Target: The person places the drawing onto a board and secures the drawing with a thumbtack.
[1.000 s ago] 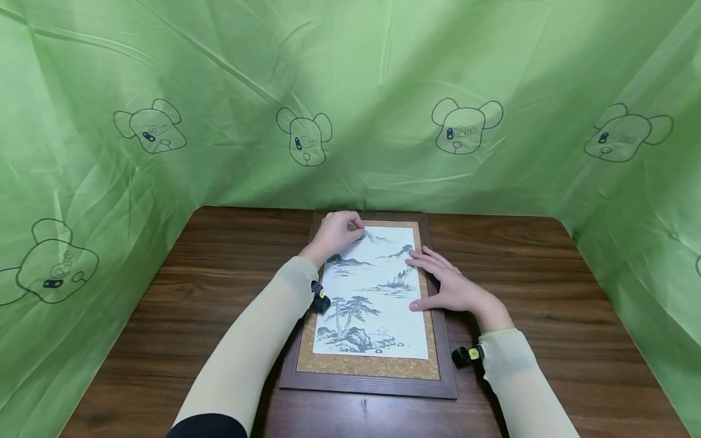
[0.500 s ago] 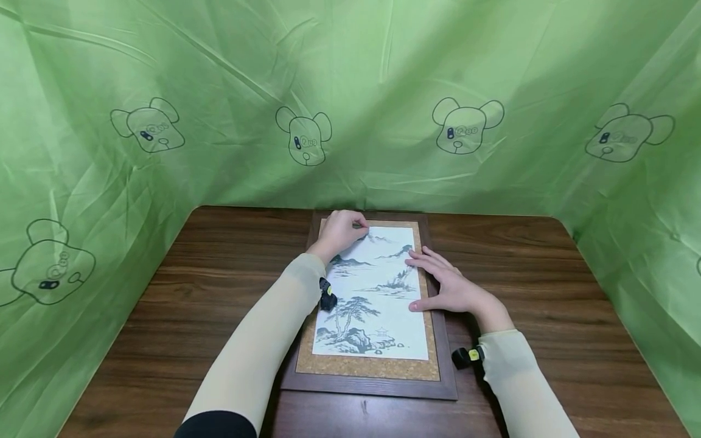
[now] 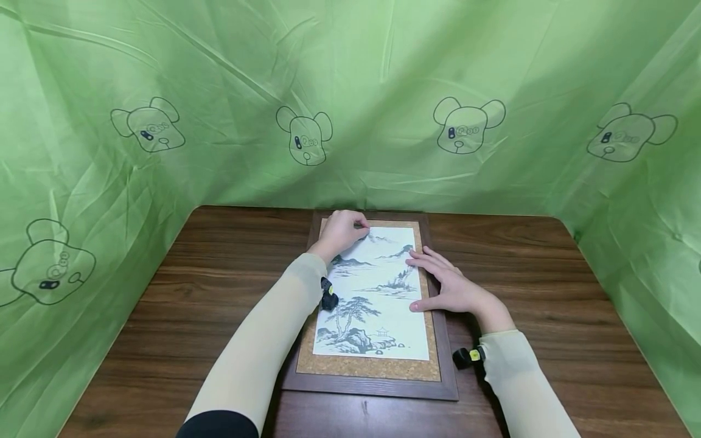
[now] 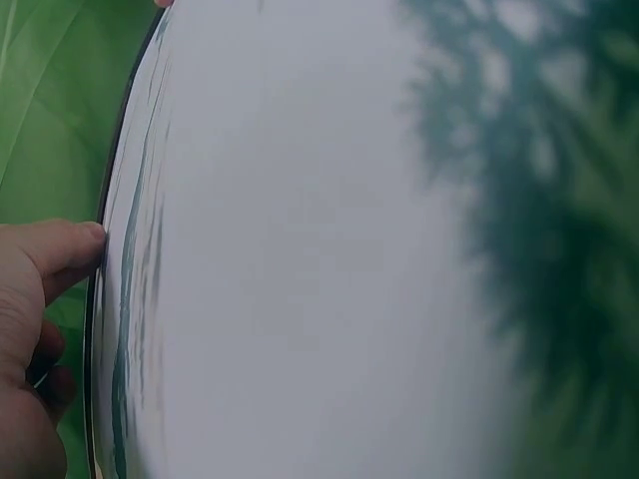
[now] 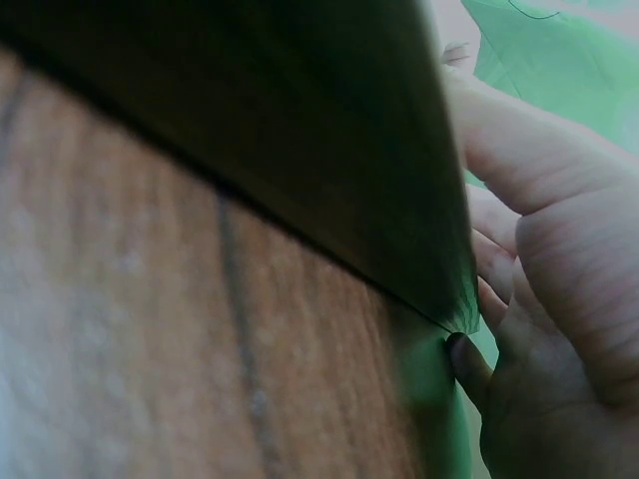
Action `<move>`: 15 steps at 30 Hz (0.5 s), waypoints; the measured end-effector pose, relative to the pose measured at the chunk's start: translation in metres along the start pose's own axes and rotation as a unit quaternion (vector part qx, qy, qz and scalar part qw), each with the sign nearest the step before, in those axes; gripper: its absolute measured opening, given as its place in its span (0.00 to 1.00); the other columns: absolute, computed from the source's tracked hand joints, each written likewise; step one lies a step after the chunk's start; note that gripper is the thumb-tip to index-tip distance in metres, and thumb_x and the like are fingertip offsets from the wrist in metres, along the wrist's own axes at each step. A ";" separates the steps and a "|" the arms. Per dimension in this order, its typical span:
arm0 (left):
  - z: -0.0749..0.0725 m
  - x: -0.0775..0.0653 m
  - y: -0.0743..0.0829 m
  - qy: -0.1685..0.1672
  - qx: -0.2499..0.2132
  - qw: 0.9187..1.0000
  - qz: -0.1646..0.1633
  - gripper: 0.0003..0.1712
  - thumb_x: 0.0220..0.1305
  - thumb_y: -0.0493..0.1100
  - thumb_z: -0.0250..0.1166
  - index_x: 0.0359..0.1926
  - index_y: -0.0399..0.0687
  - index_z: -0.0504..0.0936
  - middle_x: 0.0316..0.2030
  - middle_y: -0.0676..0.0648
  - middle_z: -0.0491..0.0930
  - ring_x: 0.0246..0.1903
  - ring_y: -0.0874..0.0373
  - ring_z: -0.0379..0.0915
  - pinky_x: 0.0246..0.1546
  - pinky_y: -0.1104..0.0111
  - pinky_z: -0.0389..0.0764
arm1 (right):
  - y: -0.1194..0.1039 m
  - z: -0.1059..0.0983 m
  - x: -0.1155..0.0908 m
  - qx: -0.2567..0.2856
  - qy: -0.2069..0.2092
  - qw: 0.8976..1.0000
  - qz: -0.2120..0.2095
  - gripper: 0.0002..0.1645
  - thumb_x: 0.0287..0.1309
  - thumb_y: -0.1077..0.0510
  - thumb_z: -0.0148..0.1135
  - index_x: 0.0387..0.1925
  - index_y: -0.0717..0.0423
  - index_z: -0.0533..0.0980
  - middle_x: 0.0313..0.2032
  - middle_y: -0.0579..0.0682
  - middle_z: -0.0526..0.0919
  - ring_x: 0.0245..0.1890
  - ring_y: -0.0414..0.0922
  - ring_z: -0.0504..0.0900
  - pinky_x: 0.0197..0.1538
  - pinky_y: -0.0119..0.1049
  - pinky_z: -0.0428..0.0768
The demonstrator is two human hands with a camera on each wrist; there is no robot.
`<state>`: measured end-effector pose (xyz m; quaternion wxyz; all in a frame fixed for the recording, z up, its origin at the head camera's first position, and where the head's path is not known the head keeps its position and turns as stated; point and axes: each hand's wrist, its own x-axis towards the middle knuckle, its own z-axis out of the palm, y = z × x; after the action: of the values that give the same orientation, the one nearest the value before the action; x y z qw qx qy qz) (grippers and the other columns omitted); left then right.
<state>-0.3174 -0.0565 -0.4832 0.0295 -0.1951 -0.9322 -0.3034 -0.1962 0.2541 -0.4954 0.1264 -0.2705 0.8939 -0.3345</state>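
A white paper sheet [image 3: 378,316] printed with a blue-grey landscape of mountains, pines and rocks lies on a cork board [image 3: 367,365]. The board has a dark wooden frame [image 3: 367,385]. At the sheet's upper left, my left hand [image 3: 342,231] bends its thumb and index finger close together over the top edge. Nothing shows between those fingertips, and I cannot tell whether they pinch something small. In the left wrist view, a fingertip [image 4: 95,232] meets the sheet's surface. My right hand [image 3: 449,286] rests with spread fingers on the sheet's right edge, its palm across the frame.
The frame lies on a brown wooden table [image 3: 547,292] with rounded far corners. Green fabric [image 3: 378,103] with bear-head drawings encloses the back and both sides. A small black camera [image 3: 330,298] sits on the left wrist, and a similar camera [image 3: 462,358] on the right.
My left hand has shifted slightly right along the sheet's top edge, mostly in the first half second. The right hand, the sheet and the frame stay in place.
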 end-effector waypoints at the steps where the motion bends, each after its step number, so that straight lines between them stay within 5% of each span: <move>1: 0.000 0.000 0.000 0.001 0.000 1.000 0.000 0.03 0.73 0.44 0.75 0.41 0.53 0.94 0.43 0.53 0.92 0.47 0.54 0.87 0.53 0.59 0.84 | 0.000 0.000 0.000 0.000 0.000 1.000 0.000 0.62 0.53 0.33 0.85 0.83 0.44 0.66 0.87 0.46 0.55 0.88 0.57 0.40 0.76 0.81 0.44; 15: 0.000 0.000 -0.003 -0.014 -0.002 1.000 -0.001 0.03 0.74 0.45 0.75 0.42 0.54 0.94 0.44 0.54 0.92 0.48 0.55 0.86 0.54 0.59 0.84 | -0.001 -0.001 -0.001 0.003 0.001 1.000 0.000 0.62 0.53 0.33 0.85 0.83 0.44 0.66 0.87 0.46 0.55 0.88 0.56 0.40 0.75 0.83 0.44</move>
<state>-0.3184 -0.0588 -0.4849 0.0162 -0.1988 -0.9321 -0.3025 -0.1956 0.2541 -0.4943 0.1267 -0.2698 0.8930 -0.3373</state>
